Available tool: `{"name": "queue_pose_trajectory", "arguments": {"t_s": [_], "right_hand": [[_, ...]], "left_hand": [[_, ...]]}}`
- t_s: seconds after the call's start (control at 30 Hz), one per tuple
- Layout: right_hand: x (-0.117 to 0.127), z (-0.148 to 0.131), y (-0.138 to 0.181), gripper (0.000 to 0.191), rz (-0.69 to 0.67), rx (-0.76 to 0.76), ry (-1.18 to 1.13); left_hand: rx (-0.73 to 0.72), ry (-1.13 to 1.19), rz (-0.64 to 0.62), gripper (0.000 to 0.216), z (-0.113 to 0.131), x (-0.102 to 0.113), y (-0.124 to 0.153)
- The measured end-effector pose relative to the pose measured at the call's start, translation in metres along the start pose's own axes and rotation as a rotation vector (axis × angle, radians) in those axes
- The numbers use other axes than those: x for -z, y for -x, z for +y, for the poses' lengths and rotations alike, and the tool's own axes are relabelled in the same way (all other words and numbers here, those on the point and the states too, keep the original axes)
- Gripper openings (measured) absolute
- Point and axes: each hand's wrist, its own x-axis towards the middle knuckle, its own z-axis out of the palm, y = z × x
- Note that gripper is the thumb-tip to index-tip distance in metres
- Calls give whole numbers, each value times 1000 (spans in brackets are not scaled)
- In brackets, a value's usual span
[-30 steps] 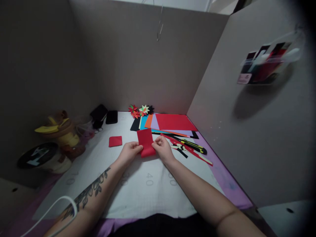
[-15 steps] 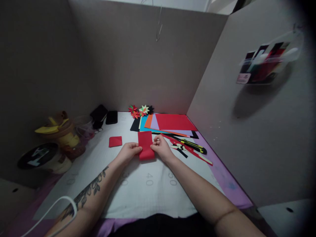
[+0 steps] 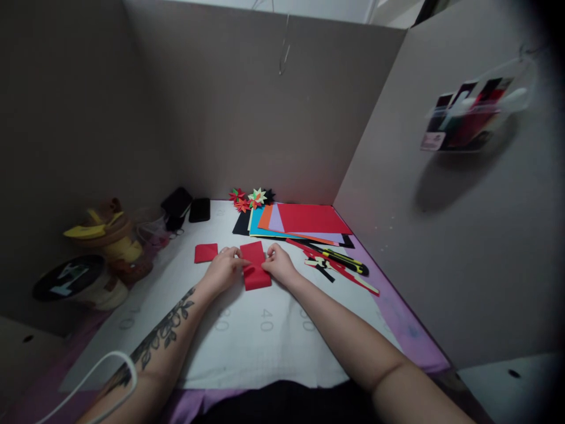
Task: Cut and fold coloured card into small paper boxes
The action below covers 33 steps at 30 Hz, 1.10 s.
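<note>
A red paper piece [image 3: 255, 265] lies on the white cutting mat [image 3: 247, 335] in front of me, partly folded. My left hand [image 3: 225, 268] pinches its left edge with curled fingers. My right hand [image 3: 278, 265] pinches its right edge at the fold. A smaller red folded square [image 3: 206, 252] rests on the mat just left of my left hand.
A fan of coloured paper sheets [image 3: 300, 221] lies behind the hands, with small paper stars [image 3: 249, 199] beyond. A yellow-and-black utility knife [image 3: 346, 263] and paper strips [image 3: 335, 272] sit to the right. Containers [image 3: 101, 247] and black objects [image 3: 185, 206] stand at left. Cardboard walls enclose the desk.
Both hands have shifted slightly left and away from me with the red paper. The upright flap has been pressed down towards the mat.
</note>
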Motion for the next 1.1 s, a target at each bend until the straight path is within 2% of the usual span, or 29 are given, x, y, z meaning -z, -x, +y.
{"name": "queue_pose_trajectory", "arguments": {"t_s": [0.13, 0.37, 0.47, 0.53, 0.6, 0.8, 0.9, 1.1], "right_hand": [[0, -3, 0, 32, 5, 7, 95], [5, -6, 2, 32, 36, 74, 204], [11, -11, 10, 24, 14, 306, 356], [12, -16, 19, 29, -90, 504, 495], [11, -21, 28, 35, -202, 605, 629], [6, -28, 52, 33, -286, 654, 925], [10, -26, 65, 30, -297, 708, 938], [14, -22, 81, 30, -292, 704, 901]], "left_hand": [[-92, -138, -134, 39, 0, -1, 0], [-113, -259, -261, 35, 1, 0, -4], [-120, -262, -279, 32, -1, 1, -5], [-122, -262, -281, 33, -2, 0, -6], [-124, -264, -282, 35, -4, -1, -6], [-84, -244, -279, 33, -5, -2, -6], [-64, -220, -295, 32, -4, -1, -6], [-30, -169, -303, 28, 0, 2, -7]]}}
